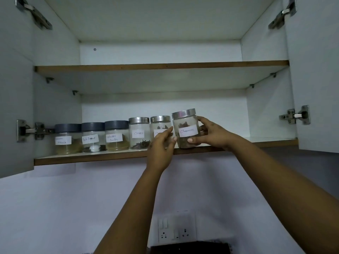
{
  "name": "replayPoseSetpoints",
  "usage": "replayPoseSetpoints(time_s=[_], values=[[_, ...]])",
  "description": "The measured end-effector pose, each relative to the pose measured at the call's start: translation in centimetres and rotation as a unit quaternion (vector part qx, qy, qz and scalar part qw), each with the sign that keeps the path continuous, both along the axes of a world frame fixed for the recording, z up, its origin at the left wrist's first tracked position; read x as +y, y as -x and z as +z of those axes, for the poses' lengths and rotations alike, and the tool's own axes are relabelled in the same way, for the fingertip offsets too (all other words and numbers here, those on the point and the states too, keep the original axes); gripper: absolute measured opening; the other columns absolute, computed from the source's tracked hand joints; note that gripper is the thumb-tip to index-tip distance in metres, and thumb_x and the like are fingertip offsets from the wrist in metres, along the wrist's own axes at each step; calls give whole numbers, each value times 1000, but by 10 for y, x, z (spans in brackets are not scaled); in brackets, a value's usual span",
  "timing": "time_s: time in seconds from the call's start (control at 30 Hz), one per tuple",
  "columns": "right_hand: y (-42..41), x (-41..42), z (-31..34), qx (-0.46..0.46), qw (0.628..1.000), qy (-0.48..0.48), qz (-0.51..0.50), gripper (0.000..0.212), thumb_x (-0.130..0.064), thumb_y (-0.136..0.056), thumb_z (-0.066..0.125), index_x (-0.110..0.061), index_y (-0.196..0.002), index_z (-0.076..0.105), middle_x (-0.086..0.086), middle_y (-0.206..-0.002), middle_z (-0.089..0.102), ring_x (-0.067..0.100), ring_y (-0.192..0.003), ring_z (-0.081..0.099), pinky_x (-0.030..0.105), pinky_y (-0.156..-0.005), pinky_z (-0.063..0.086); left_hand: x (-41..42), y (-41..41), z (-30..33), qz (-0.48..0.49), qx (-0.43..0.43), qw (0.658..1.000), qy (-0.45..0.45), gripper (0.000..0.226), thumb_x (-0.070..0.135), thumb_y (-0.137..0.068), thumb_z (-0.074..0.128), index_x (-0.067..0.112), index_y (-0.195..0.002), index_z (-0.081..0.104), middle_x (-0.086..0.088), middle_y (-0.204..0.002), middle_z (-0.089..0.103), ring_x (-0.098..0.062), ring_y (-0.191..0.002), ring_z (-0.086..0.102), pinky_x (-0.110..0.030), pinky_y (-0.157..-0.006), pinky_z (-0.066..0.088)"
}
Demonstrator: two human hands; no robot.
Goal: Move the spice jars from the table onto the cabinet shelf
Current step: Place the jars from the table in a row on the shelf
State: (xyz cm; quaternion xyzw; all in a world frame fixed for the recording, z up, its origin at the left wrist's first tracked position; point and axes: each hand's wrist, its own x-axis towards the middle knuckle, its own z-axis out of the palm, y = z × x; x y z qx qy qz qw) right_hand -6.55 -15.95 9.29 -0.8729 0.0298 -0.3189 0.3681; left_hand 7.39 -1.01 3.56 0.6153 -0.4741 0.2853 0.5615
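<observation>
A glass jar labelled Cinnamon (185,125), with a steel lid, stands at the front of the lower cabinet shelf (91,157). My right hand (211,133) grips it from the right side, thumb under the label. My left hand (161,143) touches its left side with straight fingers, in front of another steel-lidded jar (160,123) whose label is hidden. Left of that stand a Cloves jar (138,132) and three dark-lidded jars: Coriander Powder (116,135), Black Pepper (93,136) and a masala jar (68,138).
Both cabinet doors stand open, left door (14,107) and right door (317,79). An upper shelf (161,66) spans the cabinet above the jars. To the right of the Cinnamon jar the lower shelf continues. A wall socket panel (176,230) sits below.
</observation>
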Motion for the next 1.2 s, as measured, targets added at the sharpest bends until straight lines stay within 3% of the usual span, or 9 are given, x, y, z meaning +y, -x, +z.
replayPoseSetpoints(time_s=[0.1,0.17,0.3,0.4,0.8,1.0,1.1,1.2], values=[[-15,-8,3,60,997,27,-37,94,-38,-73,82,-29,-148,27,1,-119,60,18,-111,60,38,-101,47,-2,-18,-12,160,-95,982,39,11,18,-94,54,14,-95,64,1,-90,64,-17,-84,58,-31,-73,48],[-22,-12,5,79,996,22,-42,93,-35,-76,80,-25,-149,23,2,-118,59,19,-111,58,34,-98,47,-3,-24,-21,229,-128,963,64,14,15,-93,50,12,-80,55,1,-73,56,-16,-68,50,-35,-66,44],[-39,-20,9,90,995,-10,-46,96,-27,-78,80,-22,-151,19,4,-117,57,20,-110,56,28,-92,45,-6,-30,-30,244,-156,953,85,16,16,-91,46,14,-78,55,3,-65,51,-13,-63,44,-29,-67,34],[-50,-27,10,104,993,-21,-47,97,-24,-78,80,-22,-152,17,6,-120,57,22,-114,56,31,-97,46,-7,-33,-30,239,-163,952,97,12,16,-87,49,15,-77,56,4,-63,51,-12,-62,44,-24,-68,29],[-63,-34,11,118,992,-30,-27,96,-23,-80,78,-27,-154,15,5,-127,58,21,-117,57,34,-103,45,-12,-33,-29,243,-154,951,112,12,15,-82,51,15,-70,51,4,-59,49,-15,-58,44,-27,-64,30],[-65,-37,10,119,992,-40,-20,97,-21,-82,76,-29,-154,12,3,-118,61,20,-115,57,31,-100,44,-13,-33,-29,243,-148,952,112,12,12,-81,53,15,-69,50,5,-59,48,-16,-58,44,-29,-63,34],[-65,-38,10,128,991,-32,-33,102,-25,-81,77,-30,-155,6,5,-128,59,20,-118,55,31,-101,42,-13,-32,-28,246,-146,952,112,12,13,-81,53,15,-69,49,4,-59,49,-16,-58,44,-29,-63,35],[-63,-38,9,143,987,-22,-66,117,-35,-77,79,-30,-155,-9,8,-152,37,24,-135,41,37,-111,35,-13,-33,-28,246,-147,953,102,12,13,-81,52,15,-70,50,3,-61,50,-17,-59,44,-29,-63,34]])
